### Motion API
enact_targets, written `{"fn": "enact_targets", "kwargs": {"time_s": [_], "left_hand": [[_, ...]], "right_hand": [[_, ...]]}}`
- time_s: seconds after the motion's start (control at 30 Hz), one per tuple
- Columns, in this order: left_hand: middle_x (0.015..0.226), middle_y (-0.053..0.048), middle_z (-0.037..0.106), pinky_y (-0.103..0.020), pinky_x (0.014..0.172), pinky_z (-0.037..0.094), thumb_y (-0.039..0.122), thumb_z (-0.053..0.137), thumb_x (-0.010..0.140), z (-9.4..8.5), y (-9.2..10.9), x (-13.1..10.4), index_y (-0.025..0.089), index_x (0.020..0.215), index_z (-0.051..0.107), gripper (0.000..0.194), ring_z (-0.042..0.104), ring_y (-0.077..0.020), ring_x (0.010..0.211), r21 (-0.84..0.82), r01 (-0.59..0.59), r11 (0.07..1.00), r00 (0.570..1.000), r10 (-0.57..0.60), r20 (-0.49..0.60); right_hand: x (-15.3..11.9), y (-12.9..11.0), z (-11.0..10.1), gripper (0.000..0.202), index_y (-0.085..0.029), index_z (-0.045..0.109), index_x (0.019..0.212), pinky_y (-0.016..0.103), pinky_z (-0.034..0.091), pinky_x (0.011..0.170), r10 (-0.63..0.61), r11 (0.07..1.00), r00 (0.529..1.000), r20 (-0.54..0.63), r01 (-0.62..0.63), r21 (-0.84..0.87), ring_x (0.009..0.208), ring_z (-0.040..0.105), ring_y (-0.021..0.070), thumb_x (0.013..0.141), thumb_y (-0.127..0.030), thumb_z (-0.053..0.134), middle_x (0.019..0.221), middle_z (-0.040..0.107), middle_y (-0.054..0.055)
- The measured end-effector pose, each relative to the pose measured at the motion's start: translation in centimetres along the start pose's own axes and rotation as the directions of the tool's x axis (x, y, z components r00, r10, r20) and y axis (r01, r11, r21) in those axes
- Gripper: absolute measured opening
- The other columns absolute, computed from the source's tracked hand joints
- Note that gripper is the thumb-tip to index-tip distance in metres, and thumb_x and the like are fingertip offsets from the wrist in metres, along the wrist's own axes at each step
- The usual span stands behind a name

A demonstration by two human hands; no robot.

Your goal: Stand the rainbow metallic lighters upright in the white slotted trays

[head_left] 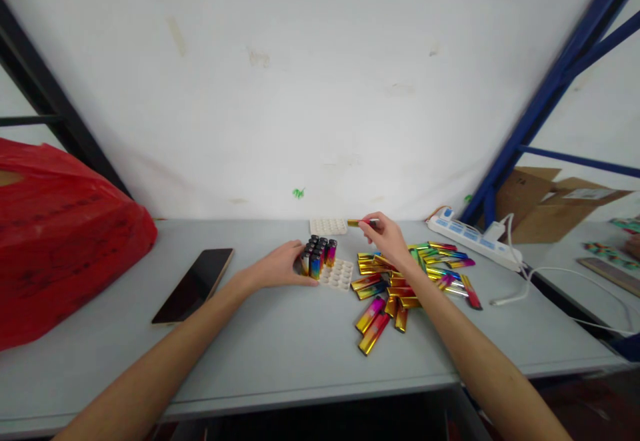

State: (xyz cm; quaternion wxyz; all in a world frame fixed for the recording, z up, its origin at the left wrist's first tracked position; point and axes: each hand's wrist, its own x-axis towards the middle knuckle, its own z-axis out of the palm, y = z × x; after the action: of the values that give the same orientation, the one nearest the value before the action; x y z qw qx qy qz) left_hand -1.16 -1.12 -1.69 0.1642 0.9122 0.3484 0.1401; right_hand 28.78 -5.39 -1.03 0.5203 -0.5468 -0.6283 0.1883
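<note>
Lighters point(316, 258) stand in the white tray point(341, 273), left hand point(280, 266) spread around their side, while the right hand point(386, 235) pinches 1 lighter point(356, 223), probably best turned upright and lowered squarely into a bare cell.

1. From here the red bag point(70, 234) runs out of view on the left; its contents are mostly covered, and its dark markings are too blurred to read.
2. The left hand point(280, 265) masks the left side of the standing lighters point(315, 259), so I can't count them.
3. Those lighters cover part of the white tray point(339, 274).
4. Fingers of the right hand point(384, 233) hide the middle of one lighter point(353, 223).
5. The right forearm point(465, 341) blocks some of the loose pile point(399, 291).
6. Both forearms are cut off at the near edge.
7. The label point(590, 193) on the cardboard box point(543, 217) is illegible.
8. The patterned items point(607, 254) far right are too blurred to identify.
</note>
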Motion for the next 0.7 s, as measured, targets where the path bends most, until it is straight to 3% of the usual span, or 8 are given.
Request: {"fn": "enact_targets", "kwargs": {"time_s": [0.13,0.27,0.37,0.53,0.63,0.7], "left_hand": [[0.108,-0.011,0.067,-0.043,0.089,0.052,0.078,0.076,0.063,0.1,-0.2,0.0,0.021,0.106,0.065,0.073,0.064,-0.0321,0.099,-0.003,-0.016,1.0,1.0,0.016,-0.001],[0.11,-0.01,0.067,-0.042,0.091,0.052,0.079,0.075,0.063,0.1,-0.3,0.0,0.022,0.108,0.063,0.074,0.064,-0.0326,0.102,0.003,-0.006,1.0,1.0,0.006,0.008],[0.11,-0.011,0.067,-0.044,0.093,0.051,0.078,0.076,0.063,0.1,-0.2,0.0,0.021,0.109,0.065,0.074,0.064,-0.0335,0.103,-0.012,-0.015,1.0,1.0,0.015,0.0],[0.108,-0.011,0.068,-0.043,0.089,0.052,0.079,0.076,0.061,-0.1,0.1,-0.1,0.02,0.105,0.066,0.074,0.064,-0.0338,0.1,-0.02,0.001,1.0,1.0,-0.001,-0.001],[0.108,-0.012,0.068,-0.043,0.09,0.051,0.078,0.076,0.063,-0.1,0.2,-0.1,0.019,0.107,0.066,0.074,0.064,-0.0336,0.1,-0.022,-0.004,1.0,1.0,0.004,-0.006],[0.108,-0.012,0.068,-0.043,0.09,0.051,0.077,0.077,0.062,-0.2,0.2,-0.1,0.019,0.107,0.066,0.074,0.064,-0.0342,0.101,-0.022,0.006,1.0,1.0,-0.006,-0.005]], "right_hand": [[-0.4,-1.4,1.1,0.047,-0.02,0.058,0.079,0.027,0.049,0.065,0.053,0.969,0.998,-0.041,-0.041,0.242,0.066,0.056,0.0143,0.086,-0.066,0.063,0.069,0.058,-0.001],[-1.3,-3.1,2.2,0.046,-0.024,0.05,0.09,0.028,0.054,0.067,0.115,0.839,0.98,0.163,-0.184,0.513,0.075,0.062,0.0146,0.086,-0.069,0.061,0.09,0.064,0.001],[-1.9,-3.7,2.8,0.044,-0.026,0.045,0.094,0.027,0.052,0.062,0.067,0.796,0.959,0.276,-0.218,0.564,0.063,0.058,0.0126,0.088,-0.066,0.06,0.077,0.06,-0.004],[-2.3,-4.0,3.4,0.045,-0.025,0.046,0.091,0.022,0.03,0.045,0.103,0.898,0.96,0.261,-0.203,0.391,0.046,0.031,0.0092,0.091,-0.07,0.052,0.061,0.034,-0.01],[-2.8,-4.2,3.8,0.049,-0.023,0.044,0.075,0.024,0.029,0.05,0.037,0.991,0.99,0.136,-0.054,0.121,0.054,0.037,0.011,0.094,-0.068,0.048,0.06,0.038,-0.007],[-3.2,-4.4,4.2,0.053,-0.022,0.041,0.065,0.026,0.029,0.055,-0.028,0.999,0.997,0.066,0.031,-0.04,0.058,0.038,0.0117,0.095,-0.065,0.048,0.059,0.037,-0.005]]}}
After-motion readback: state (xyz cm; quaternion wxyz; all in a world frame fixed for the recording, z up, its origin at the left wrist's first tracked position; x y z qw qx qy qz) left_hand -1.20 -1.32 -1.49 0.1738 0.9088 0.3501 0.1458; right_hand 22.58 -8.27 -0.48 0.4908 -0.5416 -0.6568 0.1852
